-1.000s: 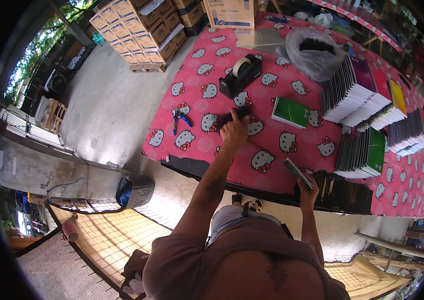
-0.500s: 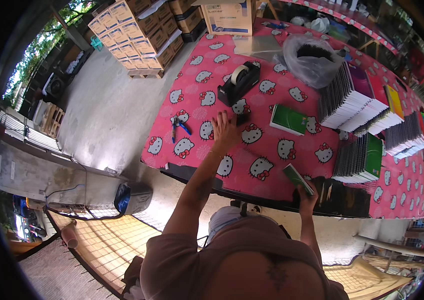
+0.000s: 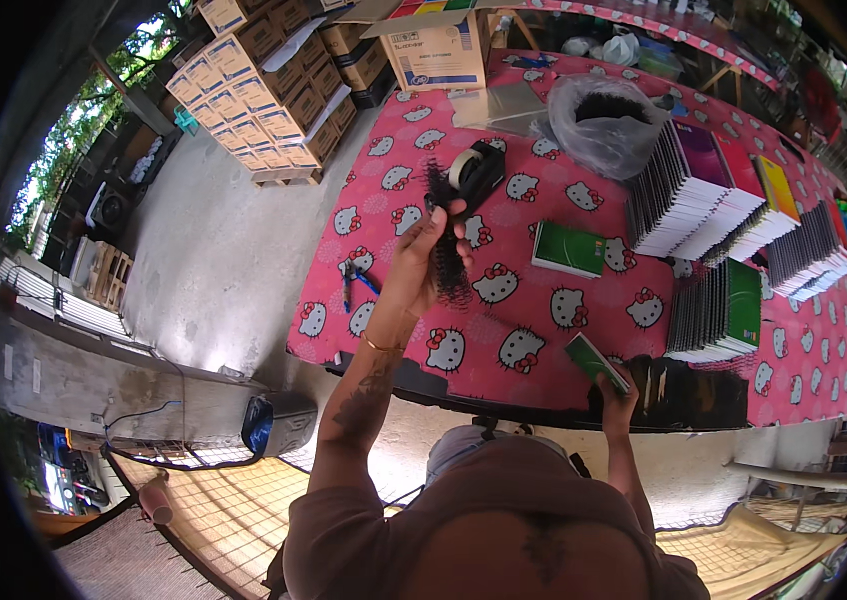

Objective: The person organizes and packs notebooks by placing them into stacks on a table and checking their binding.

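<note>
My left hand (image 3: pixel 416 262) is raised over the table, its fingers closed round a bundle of black spiral binding coils (image 3: pixel 452 268). Just behind the bundle stands a black tape dispenser (image 3: pixel 486 178). At the table's front edge, my right hand (image 3: pixel 616 400) grips a small green notebook (image 3: pixel 594 358), tilted, by its near end. Another green notebook (image 3: pixel 569 249) lies flat between the two hands and farther back. Blue-handled pliers (image 3: pixel 362 278) lie to the left of my left hand.
Stacks of spiral notebooks (image 3: pixel 679 200) fill the right side, with a green-covered stack (image 3: pixel 716 318) nearest. A plastic bag (image 3: pixel 604 130) of black coils sits behind. At the back stands an open carton (image 3: pixel 434 55); piled cartons (image 3: pixel 264 100) rest on a pallet at left.
My left hand has lifted off the tabletop and turned, now with the black coils upright in its grip. My right hand still holds the green notebook in nearly the same place.
</note>
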### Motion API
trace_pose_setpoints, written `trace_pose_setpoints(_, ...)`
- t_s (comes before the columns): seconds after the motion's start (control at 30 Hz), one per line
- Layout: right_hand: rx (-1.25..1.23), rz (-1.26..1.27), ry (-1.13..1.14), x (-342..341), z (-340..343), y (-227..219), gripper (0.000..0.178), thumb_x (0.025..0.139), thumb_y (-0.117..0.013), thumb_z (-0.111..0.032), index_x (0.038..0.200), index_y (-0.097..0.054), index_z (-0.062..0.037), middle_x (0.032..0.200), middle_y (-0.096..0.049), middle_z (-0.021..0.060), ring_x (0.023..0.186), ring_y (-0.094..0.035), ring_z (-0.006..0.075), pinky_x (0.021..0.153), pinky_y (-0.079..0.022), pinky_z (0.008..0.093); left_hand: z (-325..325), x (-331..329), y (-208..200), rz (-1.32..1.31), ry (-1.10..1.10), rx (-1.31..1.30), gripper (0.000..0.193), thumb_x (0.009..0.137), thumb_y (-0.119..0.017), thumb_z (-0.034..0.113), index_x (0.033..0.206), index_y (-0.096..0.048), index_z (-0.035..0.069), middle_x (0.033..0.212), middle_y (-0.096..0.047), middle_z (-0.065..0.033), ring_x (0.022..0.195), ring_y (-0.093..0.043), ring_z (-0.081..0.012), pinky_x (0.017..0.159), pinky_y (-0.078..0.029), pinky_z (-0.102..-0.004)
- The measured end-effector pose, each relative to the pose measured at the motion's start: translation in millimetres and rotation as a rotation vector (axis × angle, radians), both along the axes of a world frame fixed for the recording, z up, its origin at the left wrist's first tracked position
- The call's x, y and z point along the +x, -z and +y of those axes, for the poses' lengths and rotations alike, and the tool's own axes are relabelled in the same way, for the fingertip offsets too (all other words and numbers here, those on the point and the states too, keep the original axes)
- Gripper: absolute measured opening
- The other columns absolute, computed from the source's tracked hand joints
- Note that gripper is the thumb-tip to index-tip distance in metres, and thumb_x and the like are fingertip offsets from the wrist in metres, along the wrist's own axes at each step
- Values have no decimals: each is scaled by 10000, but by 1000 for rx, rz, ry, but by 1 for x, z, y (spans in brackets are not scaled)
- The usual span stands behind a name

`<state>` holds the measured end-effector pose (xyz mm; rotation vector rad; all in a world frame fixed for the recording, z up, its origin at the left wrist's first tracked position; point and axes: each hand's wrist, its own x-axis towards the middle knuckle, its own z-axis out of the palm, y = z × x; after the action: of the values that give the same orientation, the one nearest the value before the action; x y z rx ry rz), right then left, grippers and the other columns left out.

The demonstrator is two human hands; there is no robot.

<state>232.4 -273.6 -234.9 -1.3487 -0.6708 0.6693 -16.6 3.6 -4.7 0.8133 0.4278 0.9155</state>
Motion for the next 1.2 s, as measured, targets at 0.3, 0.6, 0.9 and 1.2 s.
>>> trace_pose_setpoints(0.3, 12, -80, 5, -1, -2, 0, 243, 901, -705, -33, 1136, -661, 11, 1044, -667, 28, 960, -589, 102, 870, -469, 265, -8, 8, -16, -310, 116, -125, 437, 1058, -456, 339, 1286, -525, -28, 945, -562, -51, 827, -544, -149, 736, -527, -334)
trace_pose_setpoints(0.6, -8, -52, -7, -4, -1, -4, 240, 899, -706, -32, 1132, -665, 10, 1064, -676, 35, 977, -598, 108, 883, -472, 268, -22, 7, -30, -260, 149, -5, 452, 1058, -451, 354, 1320, -516, -9, 953, -550, -40, 821, -509, -138, 743, -521, -323)
trace_pose_setpoints(0.9, -1, -22, -18, -2, -1, -2, 241, 900, -703, -24, 1136, -667, 7, 1086, -679, 41, 998, -600, 110, 900, -471, 266, -42, 5, -52, -487, 317, 40, 525, 1055, -362, 364, 1376, -489, -31, 845, -536, -38, 691, -502, -151, 612, -463, -323)
trace_pose_setpoints(1.2, 20, -7, -27, 0, -1, -2, 250, 902, -695, -15, 1149, -664, 1, 1100, -675, 35, 994, -597, 103, 896, -469, 262, -40, 7, -57, -607, 428, 210, 600, 1004, -346, 403, 1338, -503, -69, 731, -472, 0, 528, -441, -116, 498, -406, -290)
